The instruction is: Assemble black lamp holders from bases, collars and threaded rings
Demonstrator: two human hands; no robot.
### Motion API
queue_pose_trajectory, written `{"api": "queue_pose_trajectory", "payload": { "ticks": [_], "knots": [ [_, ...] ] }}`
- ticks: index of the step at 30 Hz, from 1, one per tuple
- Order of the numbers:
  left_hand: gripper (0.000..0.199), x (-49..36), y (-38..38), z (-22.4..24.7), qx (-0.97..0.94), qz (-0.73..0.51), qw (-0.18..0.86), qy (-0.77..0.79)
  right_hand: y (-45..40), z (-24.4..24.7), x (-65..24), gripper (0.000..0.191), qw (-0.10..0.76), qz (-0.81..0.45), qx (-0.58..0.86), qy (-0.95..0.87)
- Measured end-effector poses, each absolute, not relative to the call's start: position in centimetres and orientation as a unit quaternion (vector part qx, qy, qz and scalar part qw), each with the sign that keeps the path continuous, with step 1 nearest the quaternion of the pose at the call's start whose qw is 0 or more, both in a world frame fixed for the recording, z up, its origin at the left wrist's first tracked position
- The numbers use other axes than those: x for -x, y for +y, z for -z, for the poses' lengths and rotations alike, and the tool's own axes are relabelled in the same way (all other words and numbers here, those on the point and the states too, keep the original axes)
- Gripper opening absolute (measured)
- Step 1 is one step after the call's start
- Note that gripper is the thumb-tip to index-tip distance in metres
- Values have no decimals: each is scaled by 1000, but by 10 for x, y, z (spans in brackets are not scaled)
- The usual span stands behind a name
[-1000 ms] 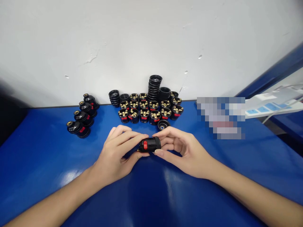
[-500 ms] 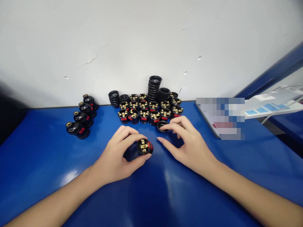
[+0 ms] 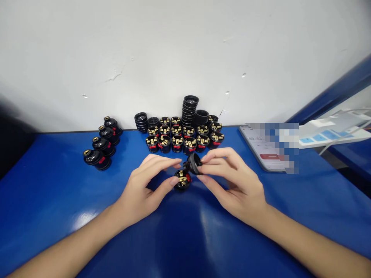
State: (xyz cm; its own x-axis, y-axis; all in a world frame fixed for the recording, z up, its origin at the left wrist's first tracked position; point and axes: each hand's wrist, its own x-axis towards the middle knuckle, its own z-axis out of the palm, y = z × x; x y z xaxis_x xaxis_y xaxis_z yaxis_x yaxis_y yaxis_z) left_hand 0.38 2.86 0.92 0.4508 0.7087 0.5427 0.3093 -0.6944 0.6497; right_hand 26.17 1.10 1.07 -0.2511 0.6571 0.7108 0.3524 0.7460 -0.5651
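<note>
Black round plastic housing with gold-coloured metal contacts and a red tab (image 3: 182,180), right there in the middle, between the two hands on the glossy blue table (image 3: 145,239), contacts facing up! The left hand (image 3: 145,185) is at its left side, thumb tip right by the rim, fingers arched above with a wide gap between them and the thumb; whether the thumb presses on it, I cannot tell. And the right hand (image 3: 237,185) has a black flared cap (image 3: 193,164), pinched between thumb and fingers at its wide rim, tilted on its side, narrow end towards the left fingertips and just above the housing's upper right edge; touching or apart, too close to call.

Behind the hands, what a line-up: rows of similar black housings (image 3: 177,143), upright, gold contacts on top, red tabs to the front. A tall stack of black cups (image 3: 189,112) rises at the back of them, a shorter black stack (image 3: 141,122) at their left end. Over on the left, four capped black units with brass-coloured tips (image 3: 97,159) lean in a slanting line. Out on the right lies a grey phone (image 3: 255,150), its screen partly blurred, and behind everything, the pale wall (image 3: 174,46).
</note>
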Motion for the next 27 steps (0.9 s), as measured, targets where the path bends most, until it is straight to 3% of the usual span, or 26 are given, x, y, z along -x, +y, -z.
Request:
{"api": "queue_pose_trajectory", "payload": {
  "ticks": [4,12,16,18,22,27],
  "knots": [
    [31,-10,24,-12,-787,-475,251,303,9,-10,-261,33,513,-203,274,-787],
    [31,-12,20,-12,-762,-504,271,303,7,-7,-258,32,499,-200,264,-801],
    [20,-10,21,-12,-716,-523,295,355,8,-4,-258,64,469,-230,340,-782],
    [14,-9,23,-13,-672,-526,323,409,10,-2,-258,70,423,-259,372,-785],
    [24,-11,25,-14,-595,-505,443,441,12,2,-258,68,337,-247,405,-814],
    [35,-13,24,-14,-565,-475,524,424,14,-3,-258,49,320,-246,402,-822]
  ]
}}
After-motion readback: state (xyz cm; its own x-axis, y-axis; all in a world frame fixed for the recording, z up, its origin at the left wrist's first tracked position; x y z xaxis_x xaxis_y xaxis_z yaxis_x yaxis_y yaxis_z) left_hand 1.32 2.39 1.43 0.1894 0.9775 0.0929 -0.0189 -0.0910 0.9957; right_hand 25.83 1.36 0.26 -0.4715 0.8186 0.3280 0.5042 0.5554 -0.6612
